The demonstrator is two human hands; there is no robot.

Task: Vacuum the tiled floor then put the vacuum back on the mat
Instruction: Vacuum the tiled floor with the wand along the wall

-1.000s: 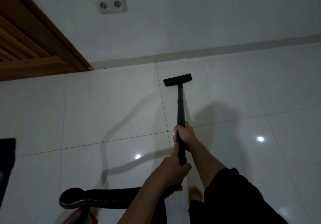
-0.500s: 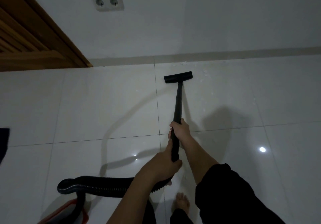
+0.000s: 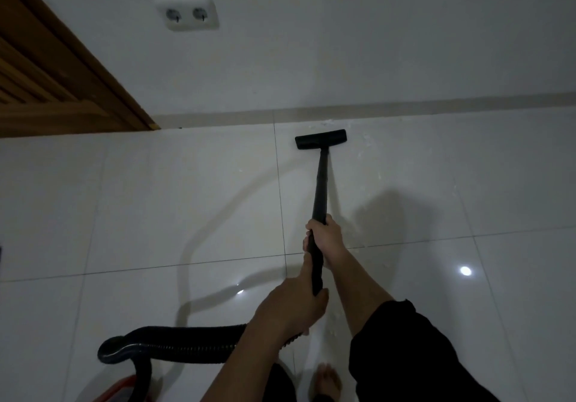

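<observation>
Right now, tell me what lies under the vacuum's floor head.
The floor head sits on a white floor tile near the skirting. Beside it lie white specks; anything beneath the head itself is covered.

Black vacuum wand (image 3: pixel 320 189) gripped in both hands, floor nozzle (image 3: pixel 321 139) flat on tiled floor (image 3: pixel 156 199).
Wand is held by right hand (image 3: pixel 324 239) further along and by left hand (image 3: pixel 293 308) at the hose end; corrugated hose (image 3: pixel 187 342) is looped left to a red-edged vacuum body (image 3: pixel 124 392), cut off at bottom. Nozzle is set near the skirting (image 3: pixel 405 106), pale specks (image 3: pixel 364 139) scattered beside it. Double wall socket (image 3: pixel 186 14) and wooden door frame (image 3: pixel 62 67) are seen upper left.
</observation>
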